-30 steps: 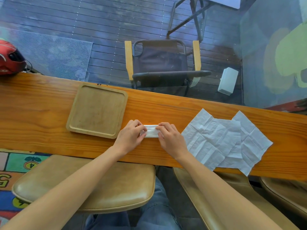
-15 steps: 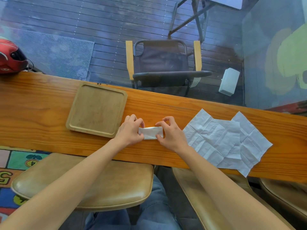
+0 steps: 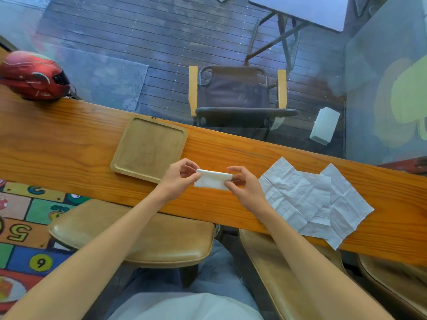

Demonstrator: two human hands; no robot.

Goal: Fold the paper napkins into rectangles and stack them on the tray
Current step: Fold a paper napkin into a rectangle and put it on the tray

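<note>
A white paper napkin folded into a small rectangle (image 3: 212, 179) is held just above the wooden counter (image 3: 69, 139). My left hand (image 3: 179, 177) pinches its left end and my right hand (image 3: 243, 184) pinches its right end. To the left of my hands lies a square wooden tray (image 3: 149, 147), with nothing on it. On the right, unfolded white napkins (image 3: 309, 199) lie flat and overlap near the counter's front edge.
A red helmet (image 3: 34, 76) sits at the counter's far left. Tan padded stools (image 3: 147, 239) stand under the front edge. Beyond the counter, on the deck, are a folding chair (image 3: 235, 95) and a white box (image 3: 324, 129).
The folded napkin was pressed flat on the counter a second ago; both hands have now lifted it slightly and hold it by its ends.
</note>
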